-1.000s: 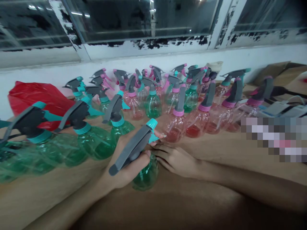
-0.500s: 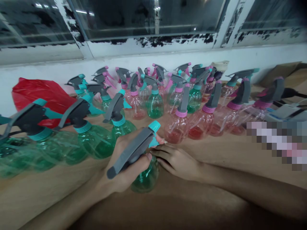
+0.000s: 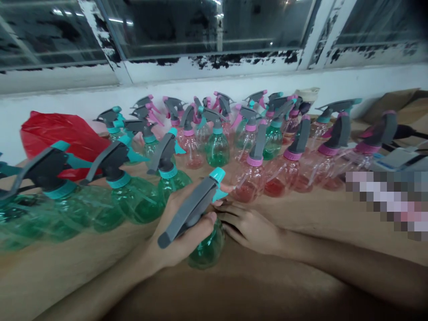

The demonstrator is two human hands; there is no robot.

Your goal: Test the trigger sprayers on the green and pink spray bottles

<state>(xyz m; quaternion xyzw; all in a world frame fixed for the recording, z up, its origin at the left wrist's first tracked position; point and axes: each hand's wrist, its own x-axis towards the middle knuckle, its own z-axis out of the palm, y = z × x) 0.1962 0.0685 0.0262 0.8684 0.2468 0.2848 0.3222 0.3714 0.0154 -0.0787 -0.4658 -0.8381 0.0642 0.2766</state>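
A clear green spray bottle (image 3: 206,250) with a grey and turquoise spray head (image 3: 192,209) stands upright before me on the table. My left hand (image 3: 187,243) is wrapped round the bottle's neck below the spray head, its thumb on the near side. From the right, my right hand (image 3: 252,227) holds the bottle's body, its bent fingers against the side and partly hidden behind it. Green liquid lies low in the bottle. Close on the left is another green spray bottle (image 3: 174,180); a pink spray bottle (image 3: 247,185) stands just beyond my hands.
Several green bottles (image 3: 135,200) line the left, and several pink ones (image 3: 279,178) the right. More mixed bottles stand behind, below a window (image 3: 207,31). A red plastic bag (image 3: 60,133) lies at the back left, a brown cardboard piece (image 3: 394,104) at the back right.
The held bottle and my left hand have shifted slightly to the right in view. My right hand stays at the bottle's side. The other bottles stand as before.
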